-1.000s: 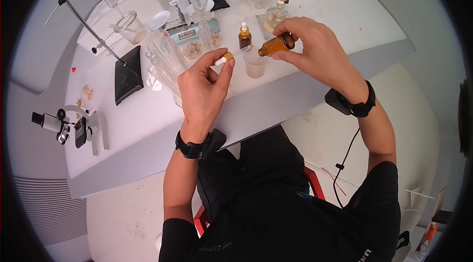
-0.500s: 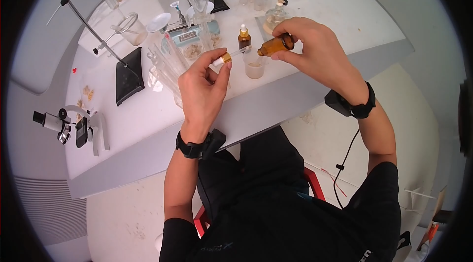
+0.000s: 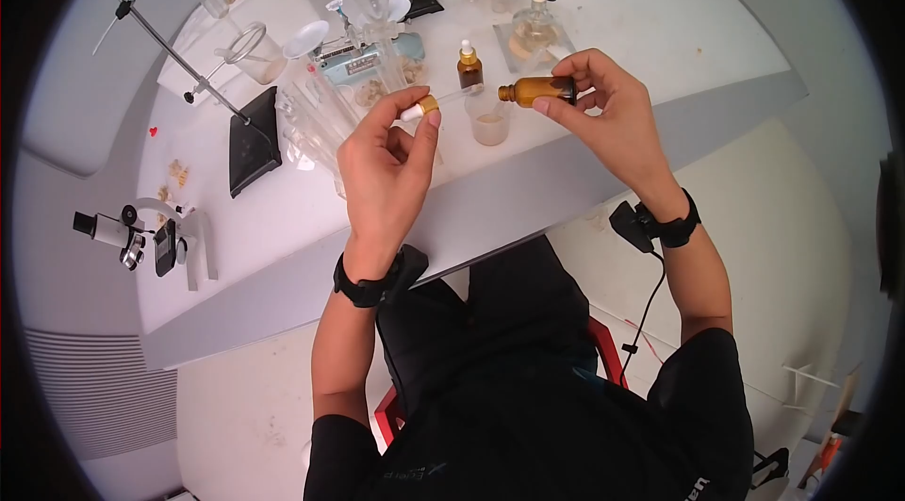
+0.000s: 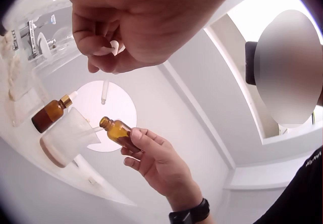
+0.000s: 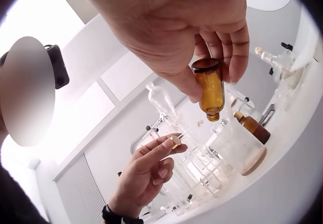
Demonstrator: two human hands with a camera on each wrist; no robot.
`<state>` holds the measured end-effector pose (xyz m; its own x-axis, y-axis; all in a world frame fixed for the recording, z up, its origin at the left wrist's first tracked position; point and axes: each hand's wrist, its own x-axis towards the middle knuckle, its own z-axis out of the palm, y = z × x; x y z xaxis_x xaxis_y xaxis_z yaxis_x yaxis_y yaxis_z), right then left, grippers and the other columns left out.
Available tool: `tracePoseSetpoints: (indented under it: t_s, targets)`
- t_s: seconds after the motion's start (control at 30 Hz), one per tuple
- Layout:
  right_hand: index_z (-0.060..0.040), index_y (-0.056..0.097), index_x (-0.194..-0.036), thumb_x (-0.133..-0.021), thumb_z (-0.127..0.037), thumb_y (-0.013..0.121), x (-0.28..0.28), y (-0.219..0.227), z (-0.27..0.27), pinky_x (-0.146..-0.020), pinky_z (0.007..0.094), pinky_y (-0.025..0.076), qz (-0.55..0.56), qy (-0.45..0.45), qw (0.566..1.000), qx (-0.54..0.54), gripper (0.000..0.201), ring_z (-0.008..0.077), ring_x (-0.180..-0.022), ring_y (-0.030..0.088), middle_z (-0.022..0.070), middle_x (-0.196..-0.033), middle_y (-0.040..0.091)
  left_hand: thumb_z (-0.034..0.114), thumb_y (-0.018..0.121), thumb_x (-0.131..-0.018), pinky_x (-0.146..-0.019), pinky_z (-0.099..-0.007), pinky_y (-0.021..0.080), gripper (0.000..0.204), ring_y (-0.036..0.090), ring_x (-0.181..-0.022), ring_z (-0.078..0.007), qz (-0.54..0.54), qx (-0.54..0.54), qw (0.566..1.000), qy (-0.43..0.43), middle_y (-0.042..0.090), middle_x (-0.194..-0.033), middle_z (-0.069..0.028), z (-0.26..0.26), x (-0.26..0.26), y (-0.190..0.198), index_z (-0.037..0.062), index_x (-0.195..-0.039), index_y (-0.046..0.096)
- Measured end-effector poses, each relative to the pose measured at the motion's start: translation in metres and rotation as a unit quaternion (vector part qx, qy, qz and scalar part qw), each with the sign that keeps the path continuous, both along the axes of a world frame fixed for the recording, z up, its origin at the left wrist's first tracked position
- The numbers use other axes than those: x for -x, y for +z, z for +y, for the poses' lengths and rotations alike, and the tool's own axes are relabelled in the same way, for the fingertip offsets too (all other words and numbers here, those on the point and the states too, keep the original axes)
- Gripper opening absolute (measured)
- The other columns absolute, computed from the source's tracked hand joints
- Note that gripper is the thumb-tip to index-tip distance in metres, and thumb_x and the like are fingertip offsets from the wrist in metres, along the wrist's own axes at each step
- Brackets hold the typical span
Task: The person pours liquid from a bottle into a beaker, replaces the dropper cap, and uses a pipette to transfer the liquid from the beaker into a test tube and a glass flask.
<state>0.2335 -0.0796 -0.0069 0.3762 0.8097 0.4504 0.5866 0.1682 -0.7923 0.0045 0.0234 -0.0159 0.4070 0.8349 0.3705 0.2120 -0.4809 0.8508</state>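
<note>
White bench (image 3: 660, 20) (glassware crowded): left grip (image 3: 382, 166) pinches dropper (image 3: 429, 107); right grip (image 3: 603, 110) clasps amber bottle (image 3: 537, 89).

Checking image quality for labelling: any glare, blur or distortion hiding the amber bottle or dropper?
Head view: strong fisheye with a dark rim, evenly lit; amber bottle and dropper sharp. Left wrist view: left hand close and soft, white surroundings overexposed, bottle clear. Right wrist view: bright backlight top left, right hand shaded, bottle still readable.

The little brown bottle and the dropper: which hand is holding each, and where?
The right hand grips the open amber bottle round its body. The left hand pinches the dropper at its gold collar and white bulb.
</note>
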Motion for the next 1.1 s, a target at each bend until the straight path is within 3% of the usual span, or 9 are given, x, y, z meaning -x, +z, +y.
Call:
tracePoseSetpoints:
  t_s: [0.23, 0.3, 0.33, 0.4, 0.73, 0.83, 1.1]
  targets:
    - [-0.0023, 0.065, -0.103, -0.08, -0.015, 0.083, -0.002, -0.006, -0.003, -0.07, 0.0235, 0.051, 0.011, 0.008, 1.0, -0.016, 0.032, 0.0095, -0.079, 0.062, 0.0035, -0.088, 0.069, 0.009, 0.071, -0.091, -0.048, -0.0226, 0.034, 0.019, 0.045, -0.049, -0.0023, 0.062, -0.124, 0.99, 0.029, 0.058, -0.06, -0.0007, -0.007, -0.01, 0.016, 0.0015, -0.109, 0.071]
    - [-0.002, 0.065, -0.103, -0.08, -0.015, 0.083, -0.004, -0.009, -0.003, -0.07, 0.024, 0.051, 0.017, 0.013, 1.0, -0.022, 0.032, 0.0099, -0.079, 0.062, 0.0039, -0.088, 0.069, 0.007, 0.071, -0.091, -0.049, -0.022, 0.036, 0.021, 0.047, -0.051, -0.0025, 0.057, -0.102, 0.993, 0.011, 0.066, -0.076, -0.0048, -0.006, -0.011, 0.016, -0.0002, -0.11, 0.07]
    - [-0.0017, 0.064, -0.102, -0.08, -0.015, 0.083, -0.005, -0.011, -0.003, -0.071, 0.0244, 0.052, 0.021, 0.018, 0.999, -0.026, 0.032, 0.0102, -0.079, 0.063, 0.0043, -0.089, 0.069, 0.007, 0.071, -0.091, -0.049, -0.022, 0.036, 0.021, 0.047, -0.051, -0.0025, 0.06, -0.104, 0.993, 0.01, 0.066, -0.076, -0.0048, -0.005, -0.011, 0.016, -0.0002, -0.11, 0.07]
    - [-0.0015, 0.064, -0.102, -0.08, -0.015, 0.083, -0.004, -0.015, -0.003, -0.071, 0.0248, 0.052, 0.028, 0.021, 0.999, -0.02, 0.032, 0.0105, -0.08, 0.063, 0.0048, -0.089, 0.07, 0.006, 0.071, -0.088, -0.051, -0.0255, 0.043, 0.021, 0.054, -0.05, -0.0077, 0.029, -0.048, 0.998, 0.002, 0.072, -0.089, -0.0107, -0.003, -0.011, 0.013, 0.0005, -0.108, 0.069]
    - [-0.0007, 0.062, -0.102, -0.079, -0.016, 0.083, -0.004, -0.026, -0.006, -0.073, 0.0279, 0.053, 0.008, 0.028, 1.0, -0.013, 0.034, 0.0162, -0.082, 0.066, 0.0084, -0.093, 0.071, 0.003, 0.071, -0.087, -0.052, -0.0228, 0.043, 0.021, 0.054, -0.053, -0.0053, 0.023, -0.021, 1.0, 0.0, 0.071, -0.096, -0.0089, -0.006, -0.014, 0.01, -0.0005, -0.107, 0.066]
    - [-0.0001, 0.064, -0.104, -0.079, -0.016, 0.083, -0.003, -0.028, -0.007, -0.073, 0.0288, 0.053, 0.005, 0.028, 1.0, -0.002, 0.035, 0.0175, -0.082, 0.066, 0.0092, -0.096, 0.072, 0.003, 0.07, -0.09, -0.051, -0.0189, 0.04, 0.022, 0.051, -0.058, -0.0025, 0.029, -0.007, 0.999, -0.014, 0.065, -0.101, -0.0068, -0.007, -0.015, 0.011, -0.0014, -0.11, 0.063]
    - [-0.0008, 0.068, -0.112, -0.082, -0.014, 0.081, -0.006, -0.035, -0.008, -0.075, 0.028, 0.051, 0.011, 0.049, 0.999, 0.02, 0.035, 0.0157, -0.086, 0.065, 0.0071, -0.1, 0.072, 0.001, 0.07, -0.089, -0.052, -0.0193, 0.041, 0.022, 0.052, -0.057, -0.0028, 0.035, -0.016, 0.999, -0.012, 0.066, -0.102, -0.0077, -0.009, -0.015, 0.011, -0.0004, -0.11, 0.064]
